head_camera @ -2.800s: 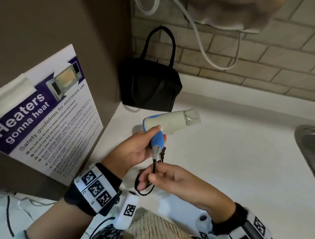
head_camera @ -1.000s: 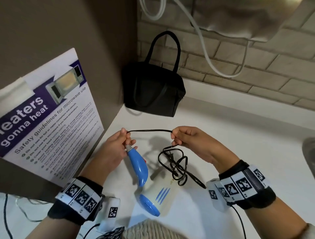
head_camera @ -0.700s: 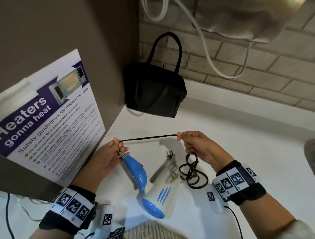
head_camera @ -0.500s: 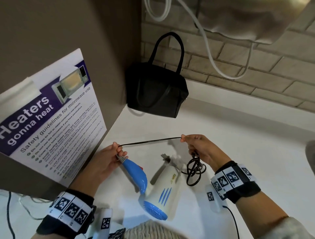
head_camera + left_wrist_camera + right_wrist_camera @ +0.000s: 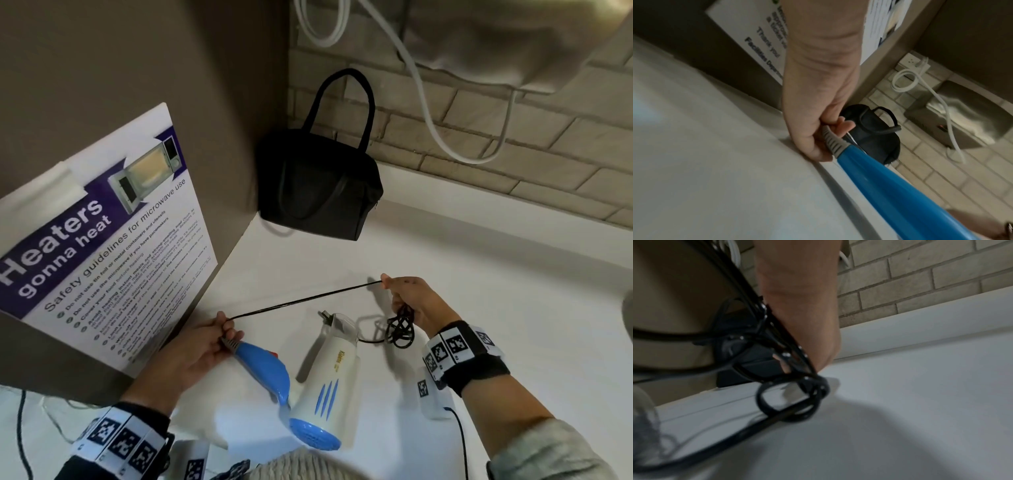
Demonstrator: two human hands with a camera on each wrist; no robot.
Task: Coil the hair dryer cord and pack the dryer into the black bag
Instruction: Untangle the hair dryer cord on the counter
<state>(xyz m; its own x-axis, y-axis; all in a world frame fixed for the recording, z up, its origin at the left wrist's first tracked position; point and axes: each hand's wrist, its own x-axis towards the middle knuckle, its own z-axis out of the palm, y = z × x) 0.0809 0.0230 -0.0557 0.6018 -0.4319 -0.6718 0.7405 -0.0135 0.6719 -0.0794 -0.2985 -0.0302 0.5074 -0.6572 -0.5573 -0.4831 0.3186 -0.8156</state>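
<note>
The white hair dryer point(image 5: 329, 377) with its blue handle point(image 5: 263, 368) lies on the white counter point(image 5: 479, 291) in front of me. My left hand point(image 5: 219, 334) pinches the black cord point(image 5: 305, 298) where it leaves the grey strain relief point(image 5: 831, 141) at the handle's end. My right hand point(image 5: 400, 294) pinches the cord farther along, so a straight stretch runs taut between both hands. Tangled loops of cord point(image 5: 400, 330) hang under the right hand point(image 5: 797, 331); the plug point(image 5: 325, 314) lies by the dryer's nozzle. The black bag point(image 5: 318, 192) stands in the far corner, handles up.
A poster board point(image 5: 102, 240) on a brown panel stands at my left. A brick wall point(image 5: 479, 144) backs the counter, with a white cable point(image 5: 424, 99) hanging from a metal box above. A sink edge point(image 5: 628, 315) shows at far right.
The dryer has been turned and laid down on the counter. Both hands have drawn apart, stretching a longer, taut length of cord; the right hand moved right with the loops dangling below it.
</note>
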